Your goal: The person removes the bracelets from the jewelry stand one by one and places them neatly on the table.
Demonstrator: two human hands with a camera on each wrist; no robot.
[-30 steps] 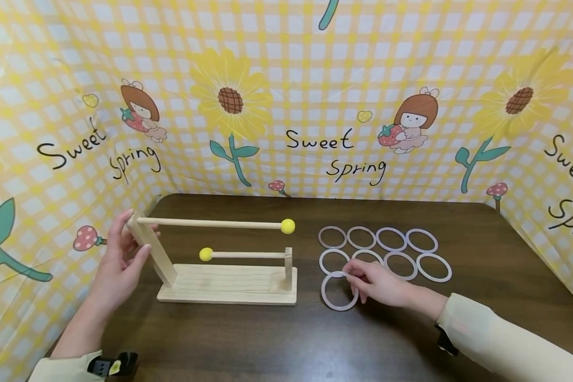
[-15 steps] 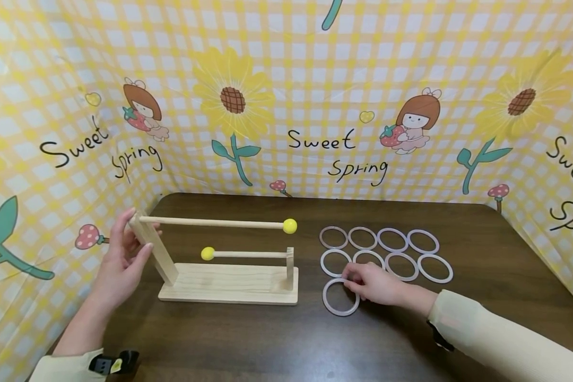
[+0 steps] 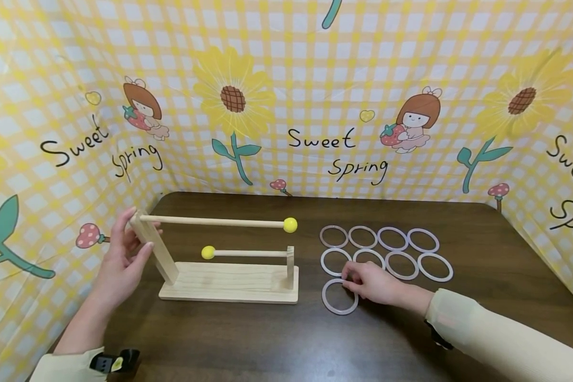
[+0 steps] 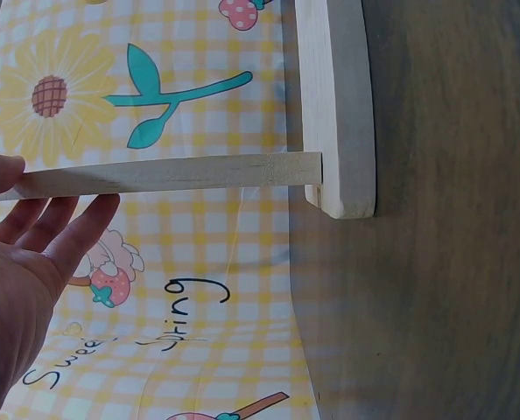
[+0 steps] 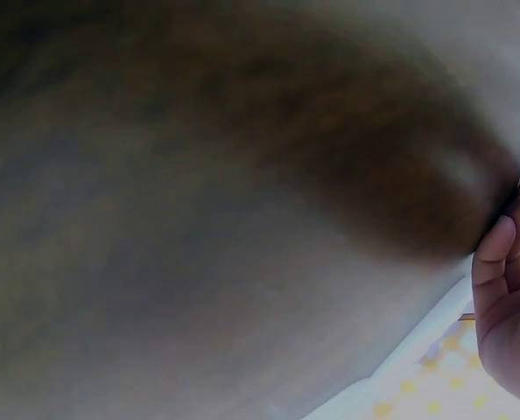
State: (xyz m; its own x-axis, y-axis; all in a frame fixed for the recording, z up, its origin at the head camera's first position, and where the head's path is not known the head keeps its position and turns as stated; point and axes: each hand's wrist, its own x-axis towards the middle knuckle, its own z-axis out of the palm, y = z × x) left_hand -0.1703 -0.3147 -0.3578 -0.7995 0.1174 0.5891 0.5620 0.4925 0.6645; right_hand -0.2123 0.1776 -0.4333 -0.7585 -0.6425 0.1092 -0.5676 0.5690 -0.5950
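My left hand (image 3: 119, 265) holds the left post (image 4: 172, 175) of a wooden stand (image 3: 229, 281), thumb on one side and fingers on the other. Two horizontal dowels with yellow ball ends, the upper dowel (image 3: 215, 220) and the lower dowel (image 3: 250, 253), extend from the stand's posts. To its right, my right hand (image 3: 370, 281) pinches the upper right edge of a pale translucent ring (image 3: 325, 305) lying low at the table. Part of that rim is hidden by the fingers. The right wrist view is mostly a dark blur, with curled fingers (image 5: 492, 262) at its right edge.
Behind the right hand, several similar rings lie in two rows, among them a back ring (image 3: 422, 250) and a front ring (image 3: 435, 280). The brown table (image 3: 248, 345) meets a yellow checked cloth (image 3: 277, 63) at the back and sides.
The ring at my right hand has come down slightly toward the front and now lies flatter, just before the rows. My left hand keeps its hold on the stand.
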